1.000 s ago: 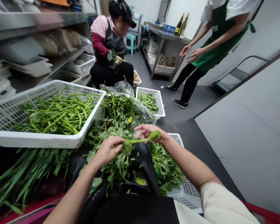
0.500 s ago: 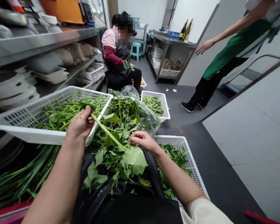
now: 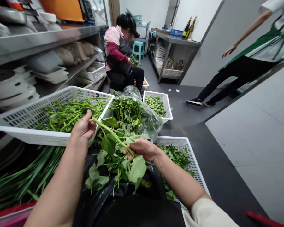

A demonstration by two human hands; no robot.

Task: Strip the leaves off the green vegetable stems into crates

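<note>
A leafy green stem (image 3: 112, 133) stretches between my two hands, over a heap of loose leaves (image 3: 101, 171) on black plastic. My left hand (image 3: 84, 126) pinches its upper end, beside the long white basket (image 3: 46, 135) of cut green stalks (image 3: 67, 115). Lower down, the fingers of my right hand (image 3: 145, 149) close round the same stem, just above its broad leaf (image 3: 137, 169). Beyond my hands, a clear plastic bag (image 3: 152, 121) holds more leafy greens (image 3: 126, 110). A white basket of picked leaves (image 3: 177, 156) stands beside my right forearm.
Long green stalks (image 3: 28, 176) lie at lower left. A small white basket (image 3: 168, 107) holds cut stems. One co-worker (image 3: 119, 53) sits ahead with greens in hand; another person (image 3: 248, 60) walks at right. Metal shelves (image 3: 49, 37) line the left side, and a white panel (image 3: 255, 135) stands at right.
My right hand has moved down and left onto the stem, and its fingers have closed round it. My left hand keeps its hold. The person at right has stepped further right.
</note>
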